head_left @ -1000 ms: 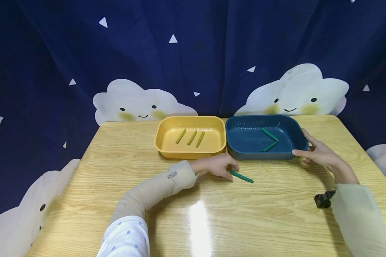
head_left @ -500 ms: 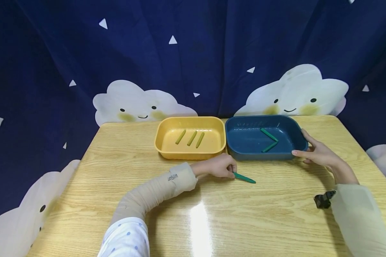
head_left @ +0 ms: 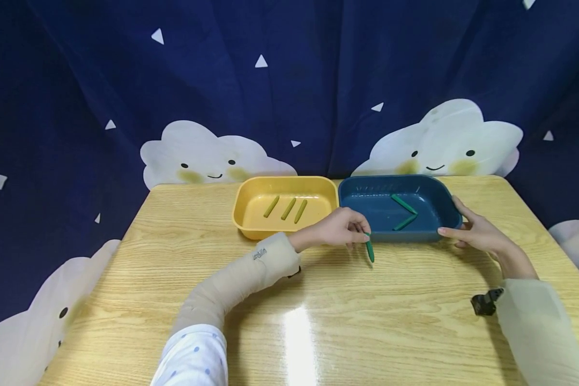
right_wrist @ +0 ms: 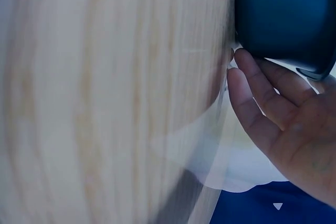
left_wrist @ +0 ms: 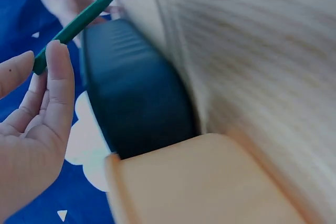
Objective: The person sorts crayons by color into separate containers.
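In the head view my left hand (head_left: 343, 228) pinches a green crayon (head_left: 370, 250) between thumb and fingers, above the table at the front of the blue bin (head_left: 376, 235). The left wrist view shows the crayon (left_wrist: 84, 22) slanting up, its tapered end pointing away from the hand. My right hand (head_left: 482, 231) holds the bin's right end, thumb on the front rim and index finger along the side. Its other fingers (right_wrist: 252, 85) lie beside the bin's lower wall in the right wrist view. Two green crayons (head_left: 404, 203) lie inside the blue bin.
A yellow bin (head_left: 284, 234) stands directly left of the blue one, with three olive-yellow crayons (head_left: 288, 209) in it. Both are near the back edge of the wooden table (head_left: 391, 321). Behind hangs a dark blue curtain (head_left: 270, 96) with clouds.
My left hand has lifted the green crayon off the table and moved up toward the blue bin. The crayon has swung to point downward in the head view. My right hand stays put.
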Action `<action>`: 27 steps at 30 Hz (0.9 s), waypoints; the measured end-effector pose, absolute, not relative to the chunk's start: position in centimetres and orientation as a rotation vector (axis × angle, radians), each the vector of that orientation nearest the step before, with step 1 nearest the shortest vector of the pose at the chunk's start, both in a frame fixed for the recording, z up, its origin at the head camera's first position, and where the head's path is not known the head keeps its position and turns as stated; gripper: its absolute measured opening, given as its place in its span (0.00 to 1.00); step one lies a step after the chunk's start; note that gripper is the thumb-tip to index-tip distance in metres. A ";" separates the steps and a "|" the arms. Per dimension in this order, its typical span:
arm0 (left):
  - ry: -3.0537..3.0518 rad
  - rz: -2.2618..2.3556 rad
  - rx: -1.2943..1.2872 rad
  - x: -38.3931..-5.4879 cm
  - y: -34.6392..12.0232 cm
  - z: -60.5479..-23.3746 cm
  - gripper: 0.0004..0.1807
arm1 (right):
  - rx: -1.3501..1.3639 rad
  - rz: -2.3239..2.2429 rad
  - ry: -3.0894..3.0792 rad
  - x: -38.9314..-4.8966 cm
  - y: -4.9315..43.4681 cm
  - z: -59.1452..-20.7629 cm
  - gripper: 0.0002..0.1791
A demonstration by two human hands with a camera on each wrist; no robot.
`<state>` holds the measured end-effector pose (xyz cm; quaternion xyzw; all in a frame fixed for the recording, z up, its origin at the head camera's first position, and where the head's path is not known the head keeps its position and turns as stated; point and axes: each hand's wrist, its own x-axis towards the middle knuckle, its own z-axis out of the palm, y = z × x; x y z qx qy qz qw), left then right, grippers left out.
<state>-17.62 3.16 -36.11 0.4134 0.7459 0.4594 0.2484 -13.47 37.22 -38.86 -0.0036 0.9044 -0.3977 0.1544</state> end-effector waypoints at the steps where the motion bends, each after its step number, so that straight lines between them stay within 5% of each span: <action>1: 2.024 1.280 1.085 -17.8 3.4 -35.8 0.04 | -0.010 -1.143 2.592 -13.5 37.2 -38.9 0.53; 27: 2.000 1.532 0.885 -23.6 8.0 -29.4 0.09 | 0.018 -1.094 2.595 -13.7 37.3 -38.8 0.53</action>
